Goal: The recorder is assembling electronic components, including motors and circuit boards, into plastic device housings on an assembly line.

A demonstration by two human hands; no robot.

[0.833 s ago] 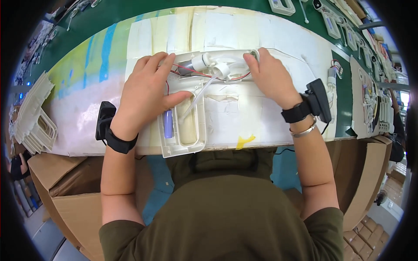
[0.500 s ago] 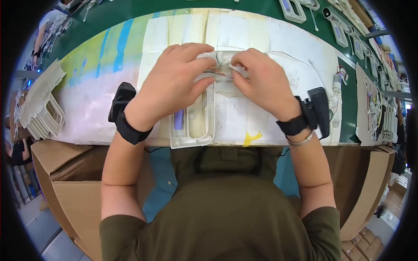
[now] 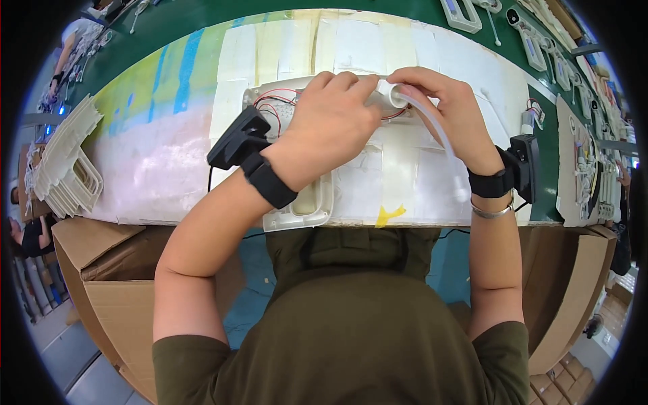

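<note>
My left hand (image 3: 331,125) is closed over a long white plastic housing (image 3: 252,94), its fingers curled across the middle. Red and black wires (image 3: 275,108) loop out of the housing's left end. At the right end sits a white round cylinder (image 3: 391,96), from which a translucent flexible tube (image 3: 442,135) bends down toward the table. My right hand (image 3: 459,111) is closed around this end, with fingers on the cylinder's top; its thumb is partly hidden behind the tube. Below my left wrist lies a white plastic frame (image 3: 317,217), partly covered by the arm.
A stack of white plastic frames (image 3: 67,165) leans at the table's left edge. Open cardboard boxes (image 3: 128,317) flank me below the table. Small wired parts (image 3: 530,118) lie at right, near a cardboard sheet (image 3: 570,169). White handheld units (image 3: 530,44) line the green surface.
Both hands have shifted right, the left one reaching across the housing. The housing's wired left end and the translucent tube at its right end have come into sight.
</note>
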